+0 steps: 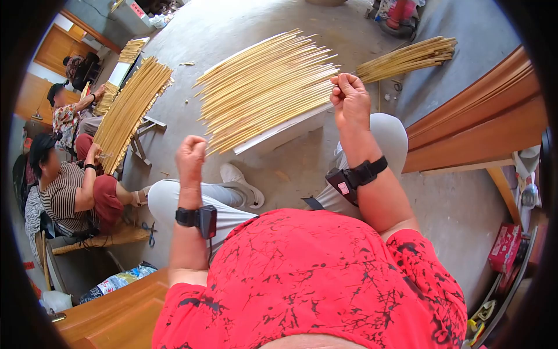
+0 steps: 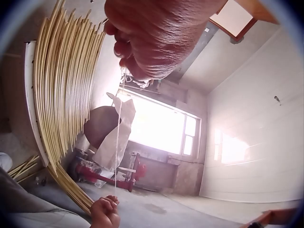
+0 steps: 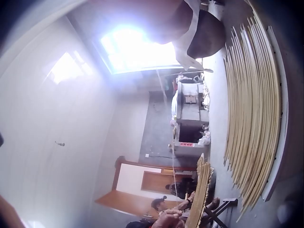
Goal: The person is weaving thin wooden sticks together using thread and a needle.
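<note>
My left hand (image 1: 190, 160) is raised on the left, fingers curled, and my right hand (image 1: 352, 104) is raised higher on the right, thumb and fingers pinched together. A thin white string (image 2: 118, 142) runs between them in the left wrist view, and each hand grips a part of it. The right wrist view shows the same string (image 3: 174, 166) leading to my left hand (image 3: 168, 219). Just beyond the hands, long tan stalks (image 1: 267, 87) lie side by side in a row on a low white board (image 1: 285, 129).
A bundle of stalks (image 1: 407, 59) lies behind my right hand. To the left, a seated person (image 1: 70, 186) handles a woven stalk mat (image 1: 133, 110) on a stand, with another person (image 1: 70, 110) farther back. Scissors (image 1: 150, 234) lie at the lower left, and a wooden door (image 1: 476, 110) stands right.
</note>
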Available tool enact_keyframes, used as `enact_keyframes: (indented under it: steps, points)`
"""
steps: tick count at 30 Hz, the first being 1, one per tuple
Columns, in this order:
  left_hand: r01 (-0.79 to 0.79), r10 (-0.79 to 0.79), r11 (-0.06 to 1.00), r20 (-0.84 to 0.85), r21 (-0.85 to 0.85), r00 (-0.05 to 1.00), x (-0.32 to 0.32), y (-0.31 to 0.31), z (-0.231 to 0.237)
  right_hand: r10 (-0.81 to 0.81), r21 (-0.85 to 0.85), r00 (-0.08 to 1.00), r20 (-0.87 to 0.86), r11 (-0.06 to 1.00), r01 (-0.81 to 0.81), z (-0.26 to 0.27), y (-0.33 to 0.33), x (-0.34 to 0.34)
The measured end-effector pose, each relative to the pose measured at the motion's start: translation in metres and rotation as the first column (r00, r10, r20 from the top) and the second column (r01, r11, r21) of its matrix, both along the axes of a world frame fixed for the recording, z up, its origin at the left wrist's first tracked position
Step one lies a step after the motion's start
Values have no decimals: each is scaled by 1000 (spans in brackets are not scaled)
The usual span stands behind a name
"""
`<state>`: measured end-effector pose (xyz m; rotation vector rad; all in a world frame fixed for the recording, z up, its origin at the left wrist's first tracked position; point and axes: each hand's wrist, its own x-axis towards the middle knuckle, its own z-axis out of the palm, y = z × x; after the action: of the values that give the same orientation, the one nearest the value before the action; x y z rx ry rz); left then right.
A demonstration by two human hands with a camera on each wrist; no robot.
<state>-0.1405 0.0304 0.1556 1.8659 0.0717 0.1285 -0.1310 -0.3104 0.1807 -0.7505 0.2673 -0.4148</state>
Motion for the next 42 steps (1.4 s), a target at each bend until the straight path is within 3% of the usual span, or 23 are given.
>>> enact_keyframes:
  steps: [2, 4, 8, 10, 13, 17, 19, 21, 22, 23, 24, 25, 27, 28, 30, 31, 32, 33, 34, 36, 37, 39, 42]
  points:
    - [-86, 69, 989, 139, 121, 988, 11, 32, 3, -37, 7, 999, 14, 999, 37, 1, -9, 2]
    - [-166, 172, 984, 94, -67, 981, 14, 56, 17, -73, 20, 997, 23, 997, 72, 1, -15, 3]
    - [-372, 390, 921, 219, -120, 895, 22, 134, 23, -42, 45, 998, 41, 998, 40, 3, -17, 1]
    - [-582, 559, 813, 304, -17, 771, 11, 162, 37, -21, 78, 999, 33, 997, 19, 6, -20, -3]
    - [-624, 593, 780, 256, 53, 763, -6, 254, 31, 3, 126, 997, 80, 992, -13, 49, -43, -33]
    - [-784, 699, 499, 362, 369, 616, -63, 259, 41, -91, -76, 938, 336, 990, 123, 87, -128, -74]
    - [-647, 671, 260, 348, 717, 655, -88, 294, 24, -210, -179, 941, 267, 948, 263, 84, -155, -87]
    - [-351, 584, 250, 149, 902, 798, -113, 310, 3, -324, -292, 922, 210, 880, 375, 78, -168, -84]
    - [-12, 348, -163, 69, 986, 935, -124, 332, -23, -389, -343, 913, 126, 846, 408, 64, -173, -76]
    - [233, 277, -321, -144, 918, 950, -131, 362, -51, -453, -394, 890, 45, 811, 432, 47, -179, -67]
    - [533, 294, -104, -486, 840, 823, -134, 373, -67, -470, -408, 883, -9, 808, 425, 27, -187, -56]
    - [186, 510, 263, -300, 947, 806, -150, 318, -61, -493, -470, 868, -58, 781, 412, 5, -195, -42]
    - [-200, 604, 158, 65, 967, 794, -163, 336, -106, -513, -554, 838, -185, 759, 342, -39, -208, -9]
    - [-192, 608, 159, 57, 968, 792, -157, 329, -97, -508, -574, 820, -263, 765, 290, -60, -215, 7]
    - [183, 428, 190, -249, 965, 869, -126, 299, -50, -560, -681, 732, -389, 709, 180, -113, -236, 38]
    - [118, 491, 350, -289, 929, 822, -106, 270, -24, -557, -684, 730, -395, 709, 171, -133, -248, 51]
    - [-58, 611, 454, -263, 889, 746, -87, 233, -4, -513, -706, 637, -575, 705, -70, -153, -260, 62]
    - [-139, 466, 457, -103, 879, 879, -79, 232, -1, -478, -662, 497, -725, 683, -308, -173, -273, 73]
    - [-155, 336, 372, 23, 915, 941, -71, 234, -2, -474, -657, 491, -731, 684, -317, -200, -290, 84]
    - [-221, 301, 411, 98, 885, 949, -40, 182, 12, -609, -563, 293, -737, 314, -764, -248, -317, 98]
    - [-294, 263, 462, 187, 837, 946, -24, 156, 18, -607, -552, 283, -743, 317, -771, -254, -319, 105]
    - [-213, 310, 538, 44, 815, 950, -4, 136, 24, -707, -483, 359, -610, -27, -875, -260, -325, 112]
    - [-141, 273, 507, -3, 850, 962, 2, 145, 17, -650, -531, 479, -590, -134, -836, -293, -359, 131]
